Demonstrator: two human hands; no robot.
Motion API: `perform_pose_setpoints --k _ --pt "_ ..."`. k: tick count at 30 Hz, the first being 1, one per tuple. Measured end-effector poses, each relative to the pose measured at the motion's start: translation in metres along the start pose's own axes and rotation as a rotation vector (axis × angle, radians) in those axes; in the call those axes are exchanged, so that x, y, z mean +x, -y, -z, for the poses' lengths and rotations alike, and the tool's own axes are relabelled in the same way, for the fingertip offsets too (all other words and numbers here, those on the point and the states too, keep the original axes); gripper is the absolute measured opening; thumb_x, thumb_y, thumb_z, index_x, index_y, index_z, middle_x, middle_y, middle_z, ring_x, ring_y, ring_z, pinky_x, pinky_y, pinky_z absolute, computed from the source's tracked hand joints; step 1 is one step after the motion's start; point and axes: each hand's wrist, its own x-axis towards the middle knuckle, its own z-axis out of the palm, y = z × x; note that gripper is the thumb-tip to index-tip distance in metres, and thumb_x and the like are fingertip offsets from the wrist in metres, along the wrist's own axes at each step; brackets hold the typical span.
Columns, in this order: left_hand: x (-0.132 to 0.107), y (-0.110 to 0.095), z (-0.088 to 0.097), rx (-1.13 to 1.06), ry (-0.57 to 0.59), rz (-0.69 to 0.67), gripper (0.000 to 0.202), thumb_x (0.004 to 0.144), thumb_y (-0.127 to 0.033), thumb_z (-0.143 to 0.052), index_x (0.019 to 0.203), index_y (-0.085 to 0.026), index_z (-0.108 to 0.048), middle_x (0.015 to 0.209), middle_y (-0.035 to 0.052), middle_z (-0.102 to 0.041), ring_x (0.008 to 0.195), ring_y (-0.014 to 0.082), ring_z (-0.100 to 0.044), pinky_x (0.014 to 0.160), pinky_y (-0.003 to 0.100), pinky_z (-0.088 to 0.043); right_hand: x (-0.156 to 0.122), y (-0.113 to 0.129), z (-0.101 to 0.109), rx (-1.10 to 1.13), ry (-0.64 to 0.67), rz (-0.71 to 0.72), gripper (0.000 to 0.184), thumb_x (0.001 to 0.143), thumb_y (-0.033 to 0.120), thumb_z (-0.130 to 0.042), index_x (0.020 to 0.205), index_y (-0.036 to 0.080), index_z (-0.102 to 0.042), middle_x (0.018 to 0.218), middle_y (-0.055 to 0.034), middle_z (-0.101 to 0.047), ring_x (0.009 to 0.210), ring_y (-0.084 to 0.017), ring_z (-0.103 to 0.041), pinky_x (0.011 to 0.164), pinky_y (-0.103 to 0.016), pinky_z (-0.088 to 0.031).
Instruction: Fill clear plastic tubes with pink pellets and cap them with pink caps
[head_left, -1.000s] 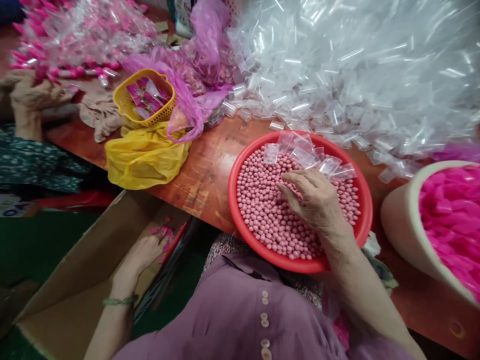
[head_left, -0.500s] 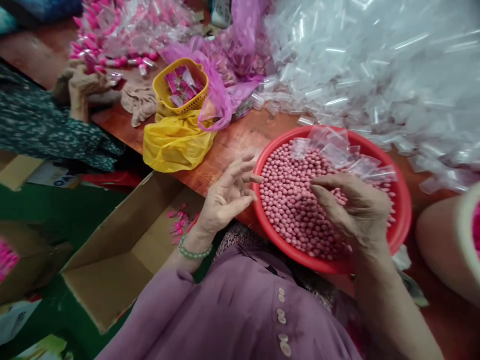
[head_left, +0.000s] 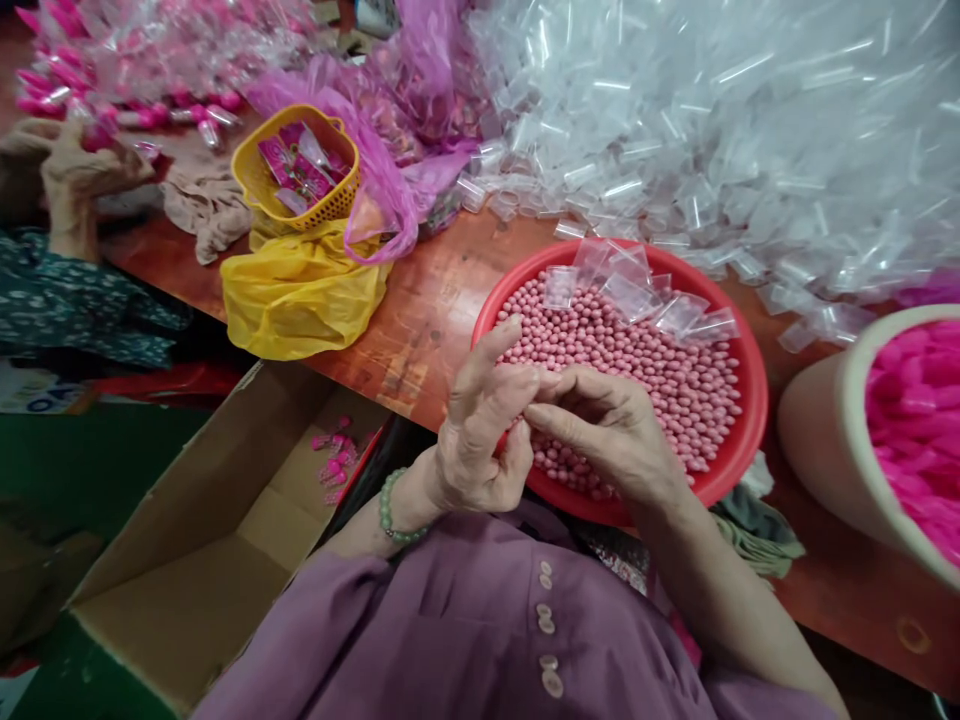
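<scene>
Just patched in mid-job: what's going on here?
The person's left hand and right hand meet at the fingertips by the near-left side of a round red plastic basin; whatever may be between them is hidden. The basin holds small round pink beads with flat clear plastic pieces on top. At far left, a co-worker's hands hold something bright pink.

Basin (head_left: 756, 400) smooth plastic; beads (head_left: 682, 400) glossy; box (head_left: 210, 550) matt cardboard.

From the worker's side I count one red basin (head_left: 753, 415), with pink beads (head_left: 660, 390) too many to number. Around it are one yellow basket (head_left: 322, 208) at ten o'clock, one cream bucket (head_left: 817, 405) at three, one cardboard box (head_left: 202, 520) at eight. The worker shows one left hand (head_left: 480, 440), one right hand (head_left: 622, 435).
</scene>
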Motion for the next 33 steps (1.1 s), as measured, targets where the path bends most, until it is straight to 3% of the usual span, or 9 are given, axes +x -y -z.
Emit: perform_pose_setpoints --k 4,8,10,15,19,22,24,28,33 --pt "0.01 0.006 -0.005 0.101 -0.045 -0.213 0.064 0.099 -0.02 -0.048 0.151 -0.05 -0.026 0.161 0.0047 -0.029 0.12 0.0245 -0.066 0.088 0.039 -0.062 0.0 -0.004 0.006 0.231 0.023 -0.078 0.012 0.082 0.03 -0.079 0.082 0.021 -0.071 0.073 0.0031 -0.069 0.064 -0.009 -0.064 0.062 -0.022 -0.056" --pt "0.019 0.016 -0.006 0.149 -0.047 -0.442 0.077 0.091 -0.003 -0.045 0.16 -0.026 -0.019 0.165 0.0105 -0.018 0.113 0.0163 -0.065 0.079 0.029 -0.065 0.0 -0.006 0.01 0.357 0.025 -0.173 0.012 0.08 0.029 -0.08 0.082 0.021 -0.072 0.072 0.0026 -0.069 0.064 -0.009 -0.064 0.063 -0.022 -0.056" --pt "0.018 0.02 -0.007 0.145 -0.046 -0.439 0.078 0.089 0.0 -0.045 0.16 -0.022 -0.019 0.166 0.011 -0.017 0.114 0.0157 -0.064 0.079 0.026 -0.065 0.001 -0.007 0.011 0.394 0.025 -0.195 0.011 0.079 0.028 -0.081 0.081 0.021 -0.072 0.072 0.003 -0.069 0.062 -0.009 -0.063 0.063 -0.021 -0.055" --pt "0.013 0.015 -0.008 0.053 -0.055 -0.266 0.072 0.093 -0.006 -0.047 0.157 -0.031 -0.028 0.164 0.0093 -0.023 0.113 0.0156 -0.064 0.072 0.02 -0.063 0.002 -0.007 0.01 0.412 0.029 -0.207 0.009 0.082 0.028 -0.079 0.086 0.022 -0.073 0.078 0.0028 -0.072 0.062 -0.007 -0.065 0.065 -0.021 -0.056" --pt "0.03 0.018 0.006 0.076 -0.172 -0.137 0.058 0.091 -0.012 -0.059 0.145 -0.029 -0.048 0.141 0.0111 -0.048 0.095 0.0123 -0.065 0.07 0.022 -0.061 -0.003 0.0 0.017 0.135 -0.004 -0.139 0.01 0.086 0.031 -0.075 0.092 0.023 -0.075 0.08 0.0003 -0.074 0.07 -0.01 -0.069 0.068 -0.022 -0.056" --pt "0.06 0.044 0.025 0.189 -0.303 -0.036 0.044 0.087 -0.009 -0.06 0.128 -0.025 -0.063 0.122 0.0062 -0.055 0.082 0.0069 -0.062 0.074 0.02 -0.058 -0.008 0.003 0.033 -0.169 -0.099 -0.032 0.012 0.088 0.034 -0.072 0.093 0.023 -0.076 0.083 -0.0015 -0.075 0.075 -0.013 -0.069 0.069 -0.023 -0.055" --pt "0.084 0.07 0.036 0.204 -0.307 0.07 0.039 0.084 -0.008 -0.059 0.119 -0.021 -0.067 0.122 0.0065 -0.056 0.084 0.0076 -0.063 0.077 0.021 -0.057 -0.009 0.003 0.046 -0.335 -0.163 0.014 0.014 0.09 0.035 -0.07 0.093 0.023 -0.076 0.083 -0.0018 -0.075 0.075 -0.014 -0.069 0.069 -0.024 -0.054" --pt "0.125 0.107 0.039 0.126 -0.158 0.206 0.037 0.077 -0.008 -0.055 0.11 -0.017 -0.069 0.128 0.0106 -0.057 0.103 0.0155 -0.066 0.084 0.027 -0.059 0.001 0.007 0.071 -0.61 -0.236 0.058 0.016 0.092 0.035 -0.065 0.093 0.021 -0.073 0.083 -0.0029 -0.074 0.076 -0.016 -0.069 0.069 -0.027 -0.053" --pt "0.147 0.095 0.015 0.119 0.109 0.057 0.032 0.085 -0.014 -0.053 0.114 -0.017 -0.069 0.132 0.0114 -0.06 0.124 0.0219 -0.06 0.103 0.037 -0.053 0.053 0.012 0.079 -1.056 -0.151 0.074 0.018 0.094 0.034 -0.061 0.095 0.017 -0.067 0.085 -0.0083 -0.074 0.075 -0.021 -0.068 0.07 -0.033 -0.051"
